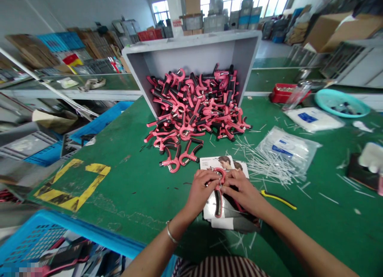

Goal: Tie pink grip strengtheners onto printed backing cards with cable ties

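A pink and black hand grip strengthener [219, 203] lies on top of a stack of printed cardboard cards [209, 208]. My left hand [203, 188] is closed around its upper part from the left. From the right, my right hand [241, 189] pinches a thin white strip, seemingly a cable tie [221, 183], against the grip; my fingers partly hide it. Just beyond the cards, two more hand grips [172, 162] lie on the green table. Loose white cable ties [273, 165] are spread to the right of the cards.
A grey bin [191, 41] tipped on its side spills pink hand grips [197, 105]. Yellow-handled pliers [279, 200] lie right of my hand. Plastic bags [289, 149], a red box [284, 93] and a turquoise basin [341, 103] stand further right. A blue crate [32, 229] sits lower left.
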{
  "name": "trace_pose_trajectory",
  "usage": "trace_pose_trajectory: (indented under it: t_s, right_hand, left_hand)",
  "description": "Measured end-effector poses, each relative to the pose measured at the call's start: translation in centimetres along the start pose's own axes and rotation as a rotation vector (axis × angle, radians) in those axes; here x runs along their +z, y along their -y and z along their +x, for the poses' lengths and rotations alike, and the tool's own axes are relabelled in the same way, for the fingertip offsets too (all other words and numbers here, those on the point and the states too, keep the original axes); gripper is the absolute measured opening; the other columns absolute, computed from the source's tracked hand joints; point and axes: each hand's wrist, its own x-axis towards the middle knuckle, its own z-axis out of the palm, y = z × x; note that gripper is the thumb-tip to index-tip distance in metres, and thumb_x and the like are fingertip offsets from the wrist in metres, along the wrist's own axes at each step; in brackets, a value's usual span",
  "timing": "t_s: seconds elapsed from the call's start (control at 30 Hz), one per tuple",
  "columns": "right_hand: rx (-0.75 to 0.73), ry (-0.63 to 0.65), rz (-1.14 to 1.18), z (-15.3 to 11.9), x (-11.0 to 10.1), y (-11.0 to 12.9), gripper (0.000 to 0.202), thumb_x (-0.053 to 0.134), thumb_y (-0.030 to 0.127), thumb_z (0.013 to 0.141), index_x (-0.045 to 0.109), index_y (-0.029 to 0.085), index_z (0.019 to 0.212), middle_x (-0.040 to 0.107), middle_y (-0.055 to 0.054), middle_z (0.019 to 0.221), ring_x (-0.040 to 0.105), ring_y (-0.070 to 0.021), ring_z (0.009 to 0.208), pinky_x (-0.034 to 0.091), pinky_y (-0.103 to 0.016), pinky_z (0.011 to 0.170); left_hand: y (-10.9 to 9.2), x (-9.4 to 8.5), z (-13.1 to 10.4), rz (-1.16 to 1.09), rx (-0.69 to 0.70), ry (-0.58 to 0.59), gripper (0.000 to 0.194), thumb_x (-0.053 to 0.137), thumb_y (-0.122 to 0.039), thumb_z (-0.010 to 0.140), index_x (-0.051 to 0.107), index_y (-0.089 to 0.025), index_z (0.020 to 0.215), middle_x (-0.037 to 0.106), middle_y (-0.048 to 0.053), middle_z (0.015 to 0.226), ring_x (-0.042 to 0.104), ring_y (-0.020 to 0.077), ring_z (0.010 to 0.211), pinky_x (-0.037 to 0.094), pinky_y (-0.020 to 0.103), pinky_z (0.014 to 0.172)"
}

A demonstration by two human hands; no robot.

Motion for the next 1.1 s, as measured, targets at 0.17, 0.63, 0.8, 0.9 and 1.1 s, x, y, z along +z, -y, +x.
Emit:
trace_pose_trajectory:
  t_s: [0.17,0.63,0.8,0.9,1.1]
  right_hand:
    - [0.018,-0.016,0.009,0.1,0.2,-0.2,0.021,0.061,0.036,0.092,0.071,0.023,0.079,0.060,-0.005,0.100,0.053,-0.0236,0.102,0.040,-0.042,0.094]
    - [0.044,-0.241,0.149,-0.3,1.5,-0.6,0.010,0.055,0.025,0.094,0.062,0.023,0.101,0.059,-0.006,0.102,0.054,-0.0221,0.096,0.044,-0.038,0.087]
    - [0.057,-0.241,0.195,0.2,1.9,-0.6,0.004,0.055,0.024,0.091,0.058,0.022,0.091,0.059,-0.004,0.095,0.055,-0.0204,0.088,0.045,-0.035,0.081]
    - [0.062,-0.225,0.182,0.2,1.7,-0.3,0.005,0.055,0.025,0.092,0.058,0.022,0.089,0.060,-0.004,0.095,0.056,-0.0207,0.089,0.045,-0.036,0.083]
    - [-0.016,-0.113,-0.048,-2.9,0.1,1.0,0.011,0.052,0.024,0.095,0.062,0.024,0.090,0.063,-0.004,0.091,0.053,-0.0232,0.092,0.043,-0.039,0.085]
  left_hand:
    - [-0.1,-0.1,-0.2,-0.006,0.017,0.004,0.009,0.067,-0.022,0.087,0.075,-0.024,0.091,0.074,0.003,0.096,0.060,0.0209,0.100,0.042,0.037,0.094]
    - [-2.5,-0.2,-0.4,0.110,0.079,-0.046,0.014,0.056,-0.024,0.093,0.067,-0.022,0.084,0.070,0.003,0.089,0.058,0.0207,0.094,0.042,0.038,0.091]
    - [-3.0,2.2,-4.3,0.466,0.346,0.204,0.023,0.043,-0.013,0.095,0.065,-0.017,0.089,0.068,0.008,0.092,0.055,0.0233,0.090,0.041,0.043,0.088]
    - [-3.2,2.0,-5.3,0.501,0.325,0.220,0.015,0.048,-0.021,0.096,0.063,-0.018,0.099,0.067,0.008,0.102,0.055,0.0251,0.099,0.039,0.045,0.093]
    - [-3.5,-0.3,-7.7,0.538,-0.007,-0.071,0.064,0.076,-0.055,0.072,0.052,-0.014,0.115,0.058,0.016,0.108,0.054,0.0339,0.101,0.044,0.052,0.088]
